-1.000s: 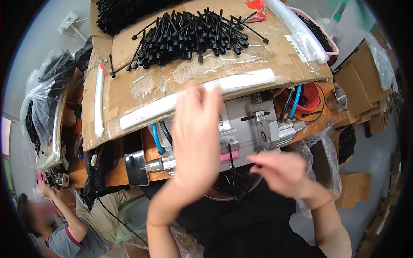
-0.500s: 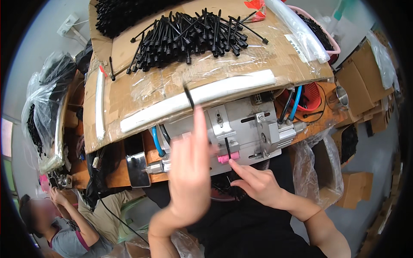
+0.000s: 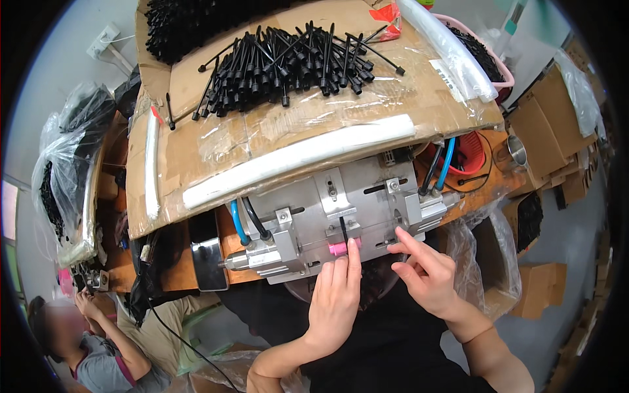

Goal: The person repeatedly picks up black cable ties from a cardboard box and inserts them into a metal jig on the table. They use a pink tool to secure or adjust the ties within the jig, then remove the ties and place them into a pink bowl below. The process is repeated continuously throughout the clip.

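Observation:
A metal clamping fixture [image 3: 308, 190] lies in front of me, with a pink block [image 3: 337, 249] at its near middle. A thin black rod [image 3: 344, 226] runs along the fixture's middle down to the pink block. My left hand [image 3: 334, 301] reaches in from below, its index finger stretched out and its tip against the right part of the pink block. Nothing shows held in it. Just right of the block, my right hand [image 3: 429, 278] hovers with thumb and fingers apart, holding nothing visible.
A pile of black capped rods [image 3: 282, 69] lies on a cardboard sheet [image 3: 262, 141] beyond the fixture. Blue air hoses [image 3: 237, 223] and air cylinders [image 3: 239, 260] flank it. A red basket [image 3: 468, 154] stands right. At lower left, another person [image 3: 98, 340] sits working.
My left hand has come down to the pink block; the blurred black rod at its fingertip is no longer seen there. My right hand has moved off the block to the right and opened.

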